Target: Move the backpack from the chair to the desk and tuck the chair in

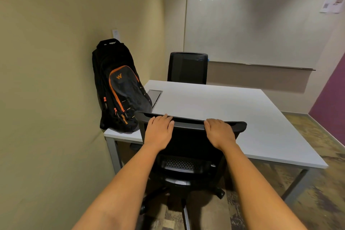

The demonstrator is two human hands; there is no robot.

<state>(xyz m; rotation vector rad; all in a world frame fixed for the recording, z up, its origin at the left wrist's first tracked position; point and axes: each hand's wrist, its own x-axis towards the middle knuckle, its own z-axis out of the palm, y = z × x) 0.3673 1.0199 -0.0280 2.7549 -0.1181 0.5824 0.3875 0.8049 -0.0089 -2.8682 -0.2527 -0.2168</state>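
A black backpack (119,87) with orange trim stands upright on the near left corner of the white desk (214,106), leaning against the beige wall. Directly in front of me is a black office chair (188,147), its back facing me and its seat under the desk's near edge. My left hand (159,132) grips the top rail of the chair back towards its left end. My right hand (218,132) grips the same rail towards its right end. Both arms are stretched out forward.
A second black chair (187,68) stands at the desk's far side. A grey cable hatch (155,95) is set into the desk beside the backpack. A whiteboard (252,20) covers the back wall. The beige wall is close on the left; patterned carpet lies to the right.
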